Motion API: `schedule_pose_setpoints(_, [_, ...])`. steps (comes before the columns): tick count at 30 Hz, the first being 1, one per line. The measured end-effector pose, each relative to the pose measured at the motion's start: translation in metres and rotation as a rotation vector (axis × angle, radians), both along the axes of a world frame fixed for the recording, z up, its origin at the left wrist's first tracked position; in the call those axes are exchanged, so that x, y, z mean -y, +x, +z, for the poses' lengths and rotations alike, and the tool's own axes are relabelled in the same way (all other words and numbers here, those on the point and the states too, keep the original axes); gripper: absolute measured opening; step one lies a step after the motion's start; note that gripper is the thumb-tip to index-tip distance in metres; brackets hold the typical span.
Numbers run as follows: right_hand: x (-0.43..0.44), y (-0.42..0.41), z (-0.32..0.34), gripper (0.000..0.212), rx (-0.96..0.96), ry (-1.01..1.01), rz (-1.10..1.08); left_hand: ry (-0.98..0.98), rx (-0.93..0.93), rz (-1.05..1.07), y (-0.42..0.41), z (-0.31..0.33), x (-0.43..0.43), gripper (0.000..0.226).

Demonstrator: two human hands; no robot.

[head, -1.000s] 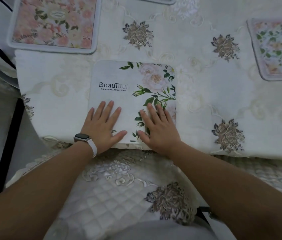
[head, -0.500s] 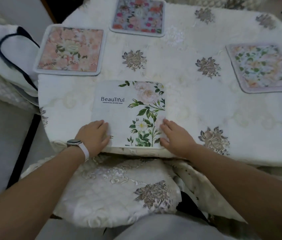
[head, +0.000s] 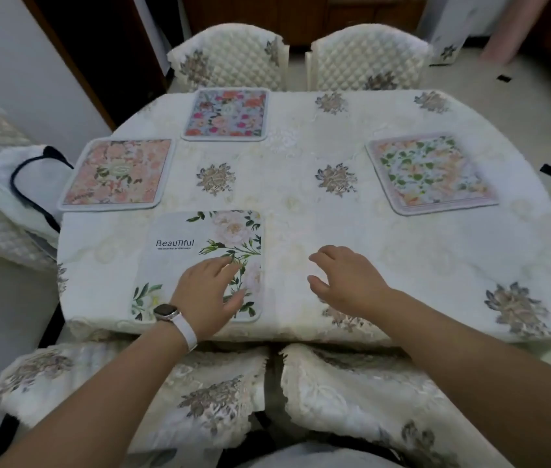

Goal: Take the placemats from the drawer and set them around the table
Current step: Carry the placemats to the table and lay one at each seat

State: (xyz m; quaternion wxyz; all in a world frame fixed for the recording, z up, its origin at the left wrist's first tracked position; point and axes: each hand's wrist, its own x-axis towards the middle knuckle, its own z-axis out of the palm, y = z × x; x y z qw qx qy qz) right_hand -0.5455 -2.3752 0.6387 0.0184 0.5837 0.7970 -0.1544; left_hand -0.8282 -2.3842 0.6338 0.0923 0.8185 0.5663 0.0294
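A white placemat (head: pixel 179 261) printed with "Beautiful" and pale roses lies flat at the table's near left edge. My left hand (head: pixel 211 292), with a watch on the wrist, hovers open over its lower right part. My right hand (head: pixel 346 276) is open above the bare tablecloth (head: pixel 301 214) to the mat's right, holding nothing. A pink floral placemat (head: pixel 117 173) lies at the left, a blue-and-red floral placemat (head: pixel 228 113) at the far side, and a green-leafed placemat (head: pixel 431 175) at the right.
Two quilted chairs (head: pixel 230 59) (head: pixel 368 59) stand at the far side, two more chair backs (head: pixel 139 386) (head: pixel 368 390) right below me. A white bag with dark handles (head: pixel 27 184) rests on a chair at the left. Tiled floor lies to the right.
Both hands have lifted off the "Beautiful" placemat; my right hand has shifted right onto open tablecloth. The view has pulled back and up, showing the whole table.
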Motion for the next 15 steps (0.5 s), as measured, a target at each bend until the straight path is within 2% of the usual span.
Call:
schedule_pose_setpoints(9, [0.02, 0.106, 0.035, 0.055, 0.048, 0.028, -0.026, 0.057, -0.003, 0.006, 0.094, 0.027, 0.01, 0.058])
schedule_pose_setpoints(15, [0.036, 0.142, 0.041, 0.053, 0.021, 0.046, -0.072, 0.081, -0.008, -0.002, 0.131, 0.031, 0.019, 0.057])
